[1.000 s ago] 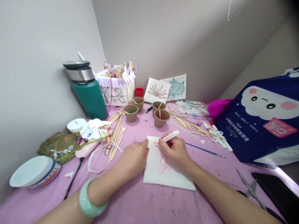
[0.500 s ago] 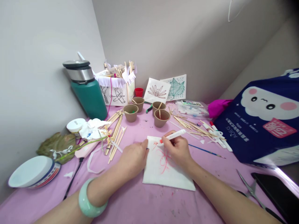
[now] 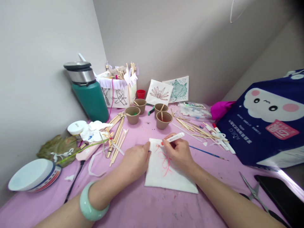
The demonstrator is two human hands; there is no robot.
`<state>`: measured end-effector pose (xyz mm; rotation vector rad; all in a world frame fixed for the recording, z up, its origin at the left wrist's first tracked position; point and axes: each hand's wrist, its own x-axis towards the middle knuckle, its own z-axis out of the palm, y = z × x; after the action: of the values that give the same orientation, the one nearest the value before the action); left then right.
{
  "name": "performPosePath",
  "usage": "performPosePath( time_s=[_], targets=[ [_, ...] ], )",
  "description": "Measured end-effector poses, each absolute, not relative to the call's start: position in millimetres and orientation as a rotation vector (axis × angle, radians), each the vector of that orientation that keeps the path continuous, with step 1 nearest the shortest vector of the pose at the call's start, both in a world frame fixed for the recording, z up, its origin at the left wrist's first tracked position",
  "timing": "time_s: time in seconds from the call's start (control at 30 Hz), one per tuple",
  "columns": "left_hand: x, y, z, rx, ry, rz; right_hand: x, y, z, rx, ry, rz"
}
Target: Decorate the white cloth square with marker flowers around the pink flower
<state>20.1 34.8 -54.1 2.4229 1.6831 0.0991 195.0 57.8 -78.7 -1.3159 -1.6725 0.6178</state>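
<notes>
A white drawing sheet (image 3: 154,177), fairly thick, lies on the pink-purple tablecloth. Pink-red lines form a flower-like shape in its middle, with smaller marks near the top left corner. My left hand (image 3: 136,160), fingers curled in, holds the sheet by its left edge; a pale green bangle (image 3: 89,202) is on that wrist. A white marker (image 3: 175,137) with a red tip is pinched in my right hand (image 3: 179,153). Its tip is at the sheet near the small upper marks, and the heel of the hand rests over the sheet's right side.
Beyond the sheet stand several brown cups (image 3: 163,120) with sticks in them. A green bottle (image 3: 90,98), a bowl (image 3: 30,175) and loose sticks (image 3: 118,139) are left. Right are a blue paintbrush (image 3: 209,152), scissors (image 3: 255,193), a black phone (image 3: 280,196) and a dark blue bag (image 3: 251,136).
My right hand and the marker have shifted slightly left, the marker's back end tipping lower. A little more red shows at the upper marks. My left hand stays put.
</notes>
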Motion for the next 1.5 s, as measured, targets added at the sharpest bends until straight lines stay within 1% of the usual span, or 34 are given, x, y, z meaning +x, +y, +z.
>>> performPosePath(
  time_s=[0.37,0.97,1.5],
  targets=[
    [20.1,36.4,-54.1,2.418,1.683,0.109,195.8,58.2,-80.0,-1.361,-1.621,0.566],
    [20.5,35.5,-51.5,2.395,1.695,0.072,193.9,55.8,-78.9,-1.314,-1.698,0.643],
    [20.2,35.4,-53.7,2.419,1.696,0.092,194.7,56.0,-78.9,-1.371,-1.703,0.602]
  ],
)
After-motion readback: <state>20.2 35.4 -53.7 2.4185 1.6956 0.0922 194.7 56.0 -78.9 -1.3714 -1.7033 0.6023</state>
